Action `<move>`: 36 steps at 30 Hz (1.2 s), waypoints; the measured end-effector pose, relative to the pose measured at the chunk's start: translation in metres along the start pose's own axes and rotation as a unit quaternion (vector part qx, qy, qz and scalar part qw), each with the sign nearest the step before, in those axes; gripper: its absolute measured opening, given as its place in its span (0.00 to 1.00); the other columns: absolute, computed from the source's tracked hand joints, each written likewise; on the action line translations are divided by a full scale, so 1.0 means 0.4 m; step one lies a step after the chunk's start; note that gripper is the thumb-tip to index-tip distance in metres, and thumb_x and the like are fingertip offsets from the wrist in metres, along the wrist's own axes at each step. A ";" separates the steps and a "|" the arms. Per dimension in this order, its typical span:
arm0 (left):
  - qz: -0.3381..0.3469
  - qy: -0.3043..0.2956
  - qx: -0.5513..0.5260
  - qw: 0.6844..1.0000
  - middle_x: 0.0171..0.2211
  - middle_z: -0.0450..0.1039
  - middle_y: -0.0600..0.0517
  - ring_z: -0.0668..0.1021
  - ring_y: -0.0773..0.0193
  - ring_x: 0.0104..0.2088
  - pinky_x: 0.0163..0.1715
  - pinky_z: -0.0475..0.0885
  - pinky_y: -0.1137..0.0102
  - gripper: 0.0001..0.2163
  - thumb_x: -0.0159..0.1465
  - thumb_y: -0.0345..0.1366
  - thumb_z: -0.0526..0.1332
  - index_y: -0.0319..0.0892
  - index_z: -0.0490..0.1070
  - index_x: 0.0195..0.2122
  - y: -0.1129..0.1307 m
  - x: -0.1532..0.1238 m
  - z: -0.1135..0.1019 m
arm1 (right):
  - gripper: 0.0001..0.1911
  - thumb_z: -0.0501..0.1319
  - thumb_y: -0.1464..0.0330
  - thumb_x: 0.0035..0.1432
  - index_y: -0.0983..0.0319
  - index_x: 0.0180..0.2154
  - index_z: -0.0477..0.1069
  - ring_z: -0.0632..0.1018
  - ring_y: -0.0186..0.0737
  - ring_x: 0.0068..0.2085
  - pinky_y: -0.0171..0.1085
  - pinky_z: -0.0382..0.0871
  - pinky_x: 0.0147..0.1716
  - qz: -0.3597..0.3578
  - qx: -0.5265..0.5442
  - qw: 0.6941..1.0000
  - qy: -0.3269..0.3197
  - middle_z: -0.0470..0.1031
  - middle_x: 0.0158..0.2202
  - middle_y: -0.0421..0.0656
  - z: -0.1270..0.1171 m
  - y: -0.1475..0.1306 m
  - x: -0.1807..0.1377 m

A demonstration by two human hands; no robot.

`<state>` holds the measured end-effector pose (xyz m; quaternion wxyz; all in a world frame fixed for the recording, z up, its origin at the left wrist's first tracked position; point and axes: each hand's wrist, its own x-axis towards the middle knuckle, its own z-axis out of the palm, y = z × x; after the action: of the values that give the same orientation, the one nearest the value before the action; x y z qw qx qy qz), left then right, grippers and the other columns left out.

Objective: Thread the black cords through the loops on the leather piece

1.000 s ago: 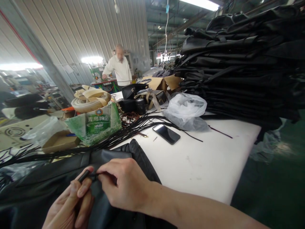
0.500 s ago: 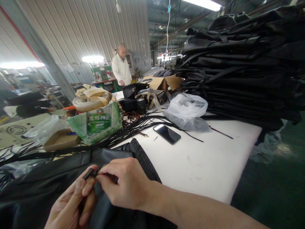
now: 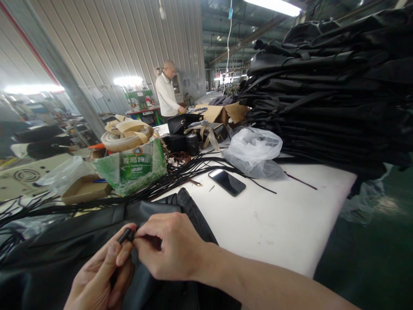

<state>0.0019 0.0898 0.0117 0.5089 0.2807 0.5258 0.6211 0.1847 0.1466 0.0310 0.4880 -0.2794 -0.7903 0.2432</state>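
Note:
A black leather piece [image 3: 64, 245] lies across the near left of the white table [image 3: 277, 219]. My left hand [image 3: 100, 275] is closed on a short black tube [image 3: 126, 235] held just above the leather. My right hand [image 3: 171, 247] pinches at the tip of that tube with thumb and forefinger; what it pinches is too small to make out. A bundle of thin black cords [image 3: 180, 172] runs across the table beyond the leather.
A phone [image 3: 226, 181] lies face up mid-table beside a clear plastic bag [image 3: 254, 150]. A tall stack of black leather pieces [image 3: 329, 86] fills the right. A green bag with tape rolls [image 3: 132, 165] stands left. A person in white [image 3: 167, 92] stands far back.
Both hands have shifted slightly right and up with the tube. The person at the back has turned and moved to the right.

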 end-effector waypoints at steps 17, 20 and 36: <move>-0.033 0.075 0.004 0.997 0.25 0.65 0.54 0.59 0.77 0.17 0.13 0.55 0.81 0.41 0.39 0.51 0.87 0.40 0.86 0.54 0.047 -0.032 0.062 | 0.15 0.63 0.67 0.75 0.61 0.32 0.77 0.78 0.36 0.32 0.34 0.68 0.34 0.012 0.102 0.995 -0.013 0.78 0.30 0.41 0.001 0.010 0.005; -0.038 0.086 -0.002 0.996 0.27 0.71 0.49 0.69 0.71 0.24 0.19 0.65 0.82 0.43 0.32 0.48 0.89 0.40 0.87 0.53 0.054 -0.035 0.074 | 0.18 0.64 0.65 0.75 0.62 0.30 0.79 0.77 0.35 0.31 0.34 0.66 0.32 0.034 0.146 0.989 0.002 0.79 0.29 0.40 0.001 0.004 0.007; 0.003 0.055 0.025 0.998 0.27 0.68 0.52 0.70 0.70 0.27 0.24 0.68 0.81 0.40 0.44 0.52 0.87 0.44 0.86 0.58 0.030 -0.036 0.039 | 0.17 0.78 0.55 0.61 0.64 0.36 0.89 0.69 0.33 0.28 0.34 0.61 0.27 0.234 0.350 0.906 -0.040 0.74 0.25 0.38 -0.012 -0.020 0.018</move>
<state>0.0164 0.0829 0.0302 0.4701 0.2603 0.5674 0.6240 0.1848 0.1461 0.0429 0.4512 -0.2579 -0.5852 0.6225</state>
